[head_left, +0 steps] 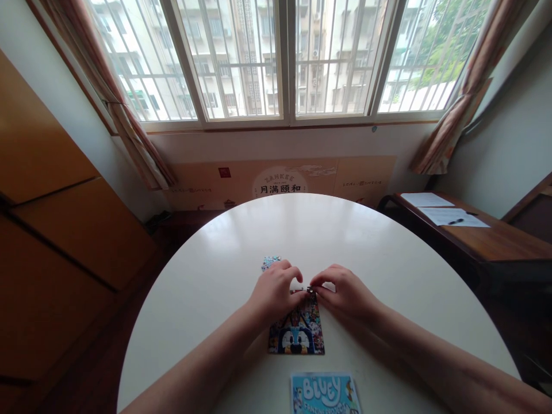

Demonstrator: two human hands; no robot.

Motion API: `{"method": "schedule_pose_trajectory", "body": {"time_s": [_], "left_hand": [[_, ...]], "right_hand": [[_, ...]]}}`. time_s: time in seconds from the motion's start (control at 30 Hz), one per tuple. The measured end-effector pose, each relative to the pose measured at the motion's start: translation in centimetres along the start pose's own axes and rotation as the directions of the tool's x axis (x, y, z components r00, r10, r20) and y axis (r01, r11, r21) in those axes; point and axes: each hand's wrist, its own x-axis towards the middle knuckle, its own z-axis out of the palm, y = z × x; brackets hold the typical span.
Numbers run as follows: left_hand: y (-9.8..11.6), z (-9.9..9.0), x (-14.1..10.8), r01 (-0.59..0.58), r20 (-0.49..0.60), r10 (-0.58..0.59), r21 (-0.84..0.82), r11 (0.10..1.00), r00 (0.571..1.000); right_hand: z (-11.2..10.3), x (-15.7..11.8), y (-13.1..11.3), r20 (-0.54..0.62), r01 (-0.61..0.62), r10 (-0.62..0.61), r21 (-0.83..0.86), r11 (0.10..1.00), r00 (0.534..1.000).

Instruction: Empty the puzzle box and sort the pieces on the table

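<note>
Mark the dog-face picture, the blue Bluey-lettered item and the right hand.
Dog-face picture (297, 333): head view, on the dog's face.
Blue Bluey-lettered item (325, 393): head view, on its lettered front.
Right hand (347, 292): head view, on its back.

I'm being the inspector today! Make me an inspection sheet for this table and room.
Surface: white table, curved far edge.
Job's things: blue-dog picture, small dark piece, little colourful pile just beyond the left hand.
Clutter: Bluey-labelled item, nearest the camera.
Hands: left hand, thumb and index finger apart, at the picture's top; right hand pinches the small dark piece.
Cables: nothing seen on the table.
Surroundings: barred window, curtains, side desk bearing papers.
</note>
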Motion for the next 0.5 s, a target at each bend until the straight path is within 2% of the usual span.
{"method": "schedule_pose_trajectory", "body": {"time_s": [0.2, 0.5], "left_hand": [[-0.04, 0.30, 0.08, -0.001, -0.002, 0.001, -0.027, 1.000, 1.000], [-0.06, 0.67, 0.10, -0.025, -0.003, 0.025, -0.109, 0.994, 1.000]], "right_hand": [[-0.06, -0.02, -0.51, -0.046, 0.065, -0.066, -0.021, 0.998, 0.997], [0.14, 0.09, 0.23, -0.004, 0.007, -0.007, 0.043, 0.999, 1.000]]}}
